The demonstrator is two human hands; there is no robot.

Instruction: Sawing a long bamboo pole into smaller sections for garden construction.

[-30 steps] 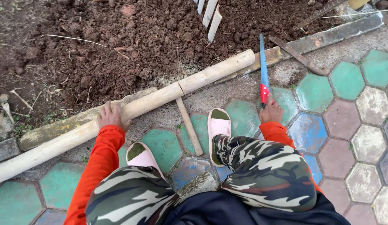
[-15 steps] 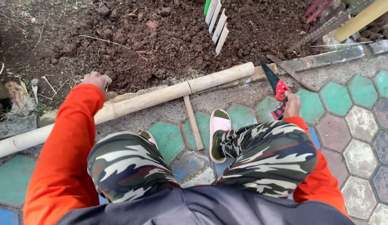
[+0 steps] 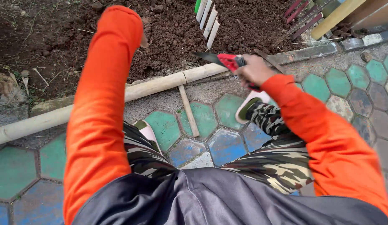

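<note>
My right hand [image 3: 253, 71] grips the red handle of a small saw [image 3: 227, 61], held in the air with its dark blade pointing left over the edge of the soil bed. My left arm in an orange sleeve stretches forward over the soil. Only a fingertip of my left hand [image 3: 143, 40] shows past the cuff, so its grip is hidden. Below both arms a long bamboo pole [image 3: 160, 84] lies along the border of the bed. A short bamboo stick [image 3: 189, 111] rests on the tiles between my feet.
Dark loose soil [image 3: 169, 29] fills the bed, with several white stakes [image 3: 208, 21] stuck in it. Red rake tines [image 3: 300, 16] and a yellow pole [image 3: 336, 16] lie at the top right. Green and blue hexagonal paving [image 3: 327, 83] runs under my sandalled feet.
My left hand has come off the bamboo pole and the arm has swung up and forward. My right hand has lifted the saw from the ground and turned its blade to the left.
</note>
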